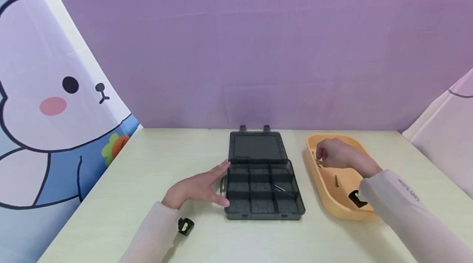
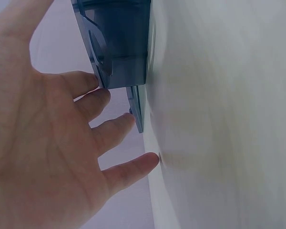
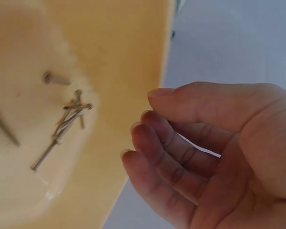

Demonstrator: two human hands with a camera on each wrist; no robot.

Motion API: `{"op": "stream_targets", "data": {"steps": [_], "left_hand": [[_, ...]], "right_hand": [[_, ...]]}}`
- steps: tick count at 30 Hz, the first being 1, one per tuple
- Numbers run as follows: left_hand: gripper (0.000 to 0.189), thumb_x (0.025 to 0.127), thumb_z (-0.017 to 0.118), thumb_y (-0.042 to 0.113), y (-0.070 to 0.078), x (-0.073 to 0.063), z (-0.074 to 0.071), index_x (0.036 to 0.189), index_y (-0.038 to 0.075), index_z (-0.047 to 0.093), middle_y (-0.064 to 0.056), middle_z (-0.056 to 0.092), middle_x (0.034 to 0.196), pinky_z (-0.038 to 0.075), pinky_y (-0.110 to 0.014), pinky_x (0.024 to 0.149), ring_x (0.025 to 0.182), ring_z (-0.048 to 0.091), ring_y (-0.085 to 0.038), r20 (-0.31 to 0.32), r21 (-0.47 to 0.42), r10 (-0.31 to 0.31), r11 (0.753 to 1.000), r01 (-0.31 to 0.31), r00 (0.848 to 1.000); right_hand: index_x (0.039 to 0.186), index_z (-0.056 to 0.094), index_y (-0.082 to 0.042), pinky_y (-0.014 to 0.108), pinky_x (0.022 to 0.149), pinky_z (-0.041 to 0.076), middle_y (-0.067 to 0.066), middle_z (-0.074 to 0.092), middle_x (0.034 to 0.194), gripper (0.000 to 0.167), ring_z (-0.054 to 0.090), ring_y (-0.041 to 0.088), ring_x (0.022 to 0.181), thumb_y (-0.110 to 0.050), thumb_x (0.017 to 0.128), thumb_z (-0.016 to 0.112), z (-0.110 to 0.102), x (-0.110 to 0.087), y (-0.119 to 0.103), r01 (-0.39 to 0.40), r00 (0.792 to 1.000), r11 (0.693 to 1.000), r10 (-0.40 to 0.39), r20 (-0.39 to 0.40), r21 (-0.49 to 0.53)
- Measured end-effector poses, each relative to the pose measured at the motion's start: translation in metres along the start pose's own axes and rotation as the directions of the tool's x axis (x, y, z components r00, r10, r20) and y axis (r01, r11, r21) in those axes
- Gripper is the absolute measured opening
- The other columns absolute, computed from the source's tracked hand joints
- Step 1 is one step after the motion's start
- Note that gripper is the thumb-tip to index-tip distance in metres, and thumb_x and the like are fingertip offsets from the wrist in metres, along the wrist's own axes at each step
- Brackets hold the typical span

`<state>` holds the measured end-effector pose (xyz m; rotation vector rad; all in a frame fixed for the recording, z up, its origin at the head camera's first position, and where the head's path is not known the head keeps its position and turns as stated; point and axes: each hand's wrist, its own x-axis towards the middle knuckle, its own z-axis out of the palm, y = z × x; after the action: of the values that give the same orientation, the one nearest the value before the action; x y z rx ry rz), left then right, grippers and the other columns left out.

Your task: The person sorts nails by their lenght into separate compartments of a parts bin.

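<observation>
A dark translucent compartment box (image 1: 263,194) lies on the table with its lid folded back. Silvery screws or pins (image 1: 279,188) lie in its middle right-hand compartment. My left hand (image 1: 199,187) is spread at the box's left side, its fingers fairly straight and some fingertips at the wall near the latch. Over the left part of an orange tray (image 1: 330,209), my right hand (image 1: 337,154) is bent downward. In the right wrist view its fingers are loosely curved, with nothing seen between thumb and fingertips. Beside them lies a small pile of screws (image 3: 69,121) in the tray.
More single screws (image 1: 336,181) are scattered on the tray floor. The box's open lid (image 1: 256,146) reaches toward the purple backdrop (image 1: 236,49) behind the pale table (image 1: 207,244). Tray and box stand a short gap apart.
</observation>
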<state>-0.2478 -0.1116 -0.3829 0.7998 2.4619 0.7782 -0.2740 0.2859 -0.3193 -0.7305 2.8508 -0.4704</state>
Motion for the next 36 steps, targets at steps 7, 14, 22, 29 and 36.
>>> {"op": "stream_targets", "data": {"steps": [7,14,22,29,36], "left_hand": [[0.115,0.075,0.075,0.053,0.000,0.001,0.001,0.154,0.012,0.003,-0.007,-0.002,0.162,0.022,-0.052,0.115,0.148,0.007,-0.030,-0.001,-0.003,-0.006,1.000,0.006,1.000],[0.115,0.075,0.075,0.052,0.002,0.000,0.001,0.154,0.011,0.002,-0.008,-0.002,0.162,0.022,-0.053,0.115,0.147,0.007,-0.032,0.007,-0.009,0.001,1.000,-0.001,1.000],[0.114,0.076,0.074,0.052,0.004,-0.001,-0.001,0.154,0.010,0.002,-0.009,-0.003,0.161,0.023,-0.053,0.115,0.147,0.007,-0.033,0.004,-0.009,-0.009,1.000,0.009,1.000],[0.114,0.076,0.074,0.052,0.003,-0.002,-0.001,0.154,0.009,0.003,-0.010,-0.002,0.162,0.023,-0.054,0.114,0.147,0.007,-0.033,0.000,-0.015,-0.005,1.000,0.005,1.000],[0.115,0.075,0.074,0.053,0.003,0.000,0.000,0.154,0.009,0.003,-0.010,-0.001,0.162,0.023,-0.055,0.114,0.147,0.008,-0.033,-0.002,-0.013,0.005,1.000,-0.005,1.000]], "right_hand": [[0.087,0.063,0.000,0.030,0.061,0.047,0.005,0.063,0.080,0.013,0.054,0.015,0.069,0.004,0.074,0.063,0.002,0.000,0.019,-0.044,0.999,0.999,0.044,0.024,0.000],[0.090,0.063,0.002,0.033,0.063,0.049,0.011,0.064,0.084,0.020,0.056,0.017,0.072,0.005,0.071,0.063,0.005,0.001,0.038,-0.086,0.996,0.996,0.086,0.026,-0.007],[0.089,0.065,0.002,0.034,0.064,0.050,0.010,0.065,0.082,0.020,0.056,0.017,0.071,0.003,0.068,0.063,0.010,0.009,0.054,-0.083,0.997,0.996,0.083,-0.009,-0.024],[0.086,0.064,0.001,0.034,0.066,0.050,0.009,0.063,0.081,0.016,0.056,0.019,0.073,0.001,0.070,0.064,0.018,0.016,0.065,-0.089,0.996,0.996,0.089,-0.021,-0.019],[0.091,0.063,0.001,0.035,0.069,0.050,0.011,0.064,0.086,0.018,0.057,0.019,0.076,-0.005,0.074,0.066,0.025,0.019,0.077,-0.067,0.997,0.998,0.067,-0.031,-0.012]]}}
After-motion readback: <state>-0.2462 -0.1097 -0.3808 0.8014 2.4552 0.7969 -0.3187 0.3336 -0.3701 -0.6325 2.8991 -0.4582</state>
